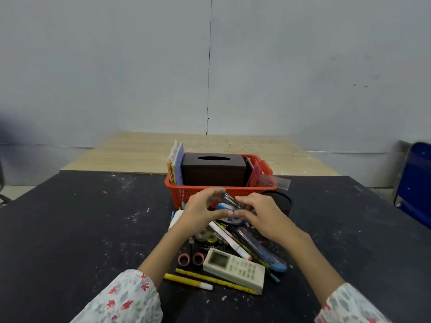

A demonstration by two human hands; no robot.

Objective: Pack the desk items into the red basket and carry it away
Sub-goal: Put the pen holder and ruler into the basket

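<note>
Landmark: black tabletop (70, 229). Surface dark and matte, speckled with pale dust and small white flecks, densest toward its far edge.

Beyond the tabletop's far edge, touching it: light wooden board (144, 152), woodgrain, level with the black surface and reaching back to the wall.

Behind the board: grey wall (116, 66), plain, with a thin dark vertical seam (209, 66) roughly above the tabletop's centre. A few small dark marks on the wall to the right.

Right of the tabletop, apart from it: blue chair (414, 183), cropped by the frame edge.
</note>
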